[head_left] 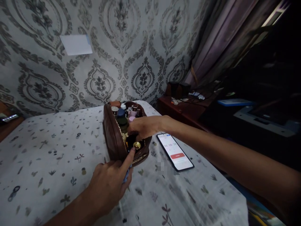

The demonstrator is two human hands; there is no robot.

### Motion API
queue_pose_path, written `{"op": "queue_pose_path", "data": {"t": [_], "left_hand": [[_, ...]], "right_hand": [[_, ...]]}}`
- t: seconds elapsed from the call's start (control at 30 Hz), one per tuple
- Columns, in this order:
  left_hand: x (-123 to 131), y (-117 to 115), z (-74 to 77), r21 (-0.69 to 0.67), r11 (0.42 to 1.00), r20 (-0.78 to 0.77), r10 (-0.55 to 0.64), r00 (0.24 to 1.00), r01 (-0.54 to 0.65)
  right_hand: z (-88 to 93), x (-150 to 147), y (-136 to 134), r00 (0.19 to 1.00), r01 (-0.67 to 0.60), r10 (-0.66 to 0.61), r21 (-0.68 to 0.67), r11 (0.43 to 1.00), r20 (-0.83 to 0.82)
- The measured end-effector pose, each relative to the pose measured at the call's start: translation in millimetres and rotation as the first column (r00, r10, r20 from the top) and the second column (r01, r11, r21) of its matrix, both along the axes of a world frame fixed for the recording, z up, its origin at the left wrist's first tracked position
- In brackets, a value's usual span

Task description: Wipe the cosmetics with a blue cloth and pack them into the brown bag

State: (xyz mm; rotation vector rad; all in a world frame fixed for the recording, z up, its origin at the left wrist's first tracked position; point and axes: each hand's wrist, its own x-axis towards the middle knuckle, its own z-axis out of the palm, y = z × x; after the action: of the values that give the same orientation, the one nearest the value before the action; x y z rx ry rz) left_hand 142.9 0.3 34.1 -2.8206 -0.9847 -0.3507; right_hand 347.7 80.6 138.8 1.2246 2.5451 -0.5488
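A brown zip-up toiletry bag (109,135) stands unzipped on the bed, packed with several bottles and jars. Reaching in from the right, my right hand (144,127) has its fingers down inside the bag, where they are hidden. A pink cap (132,119) and a dark green lid (122,121) sit close to that hand. At the bag's near end, the index finger of my left hand (110,177) points out and touches or nearly touches a gold round cap (136,145). Its other fingers curl around a light blue thing (127,175), mostly covered by the hand.
Right of the bag, a phone (175,152) with a running timer lies on the patterned sheet (58,150). Beyond the bed's right edge is a dark red table (185,110) with small items and cables. The wallpapered wall (122,47) rises behind.
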Motion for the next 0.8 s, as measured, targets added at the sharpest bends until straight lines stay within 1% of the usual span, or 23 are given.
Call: {"op": "queue_pose_path", "data": {"t": [0.07, 0.13, 0.17, 0.23, 0.3, 0.4, 0.53, 0.63, 0.8], "left_hand": [[0.0, 0.0, 0.4, -0.004, 1.0, -0.014, 0.007, 1.0, -0.007], [-0.1, 0.2, -0.1, -0.003, 1.0, -0.018, 0.011, 1.0, -0.011], [-0.2, 0.3, -0.5, -0.002, 1.0, -0.015, 0.011, 1.0, -0.011], [-0.5, 0.5, -1.1, -0.007, 1.0, -0.007, 0.006, 1.0, -0.007], [-0.7, 0.3, -1.0, -0.02, 1.0, -0.001, 0.004, 1.0, -0.004], [-0.4, -0.2, 0.4, -0.039, 0.999, -0.013, 0.019, 1.0, -0.02], [0.3, -0.2, 1.9, -0.042, 0.999, -0.032, 0.024, 0.999, -0.025], [0.5, 0.1, 2.0, -0.022, 1.0, -0.022, 0.012, 1.0, -0.012], [0.7, -0.1, 1.7, 0.006, 1.0, -0.006, -0.004, 1.0, 0.004]], "right_hand": [[2.4, 1.1, 2.3, 1.0, -0.004, 0.004, 0.023, 1.0, -0.009], [2.2, 1.2, 6.3, 0.998, 0.055, -0.049, 0.136, 0.989, -0.05], [0.7, 0.5, 8.8, 0.994, 0.098, -0.084, 0.211, 0.972, -0.073], [-4.7, -2.8, 14.7, 0.986, 0.163, -0.137, 0.351, 0.922, -0.098], [-11.1, -8.5, 20.4, 0.983, 0.183, -0.167, 0.421, 0.888, -0.076], [-16.6, -19.2, 27.3, 0.981, 0.178, -0.193, 0.434, 0.883, -0.01], [-14.4, -29.7, 33.6, 0.976, 0.161, -0.208, 0.432, 0.887, 0.064], [-11.4, -31.4, 37.6, 0.975, 0.15, -0.203, 0.412, 0.899, 0.088], [-9.7, -29.9, 40.6, 0.973, 0.137, -0.2, 0.41, 0.902, 0.115]]}}
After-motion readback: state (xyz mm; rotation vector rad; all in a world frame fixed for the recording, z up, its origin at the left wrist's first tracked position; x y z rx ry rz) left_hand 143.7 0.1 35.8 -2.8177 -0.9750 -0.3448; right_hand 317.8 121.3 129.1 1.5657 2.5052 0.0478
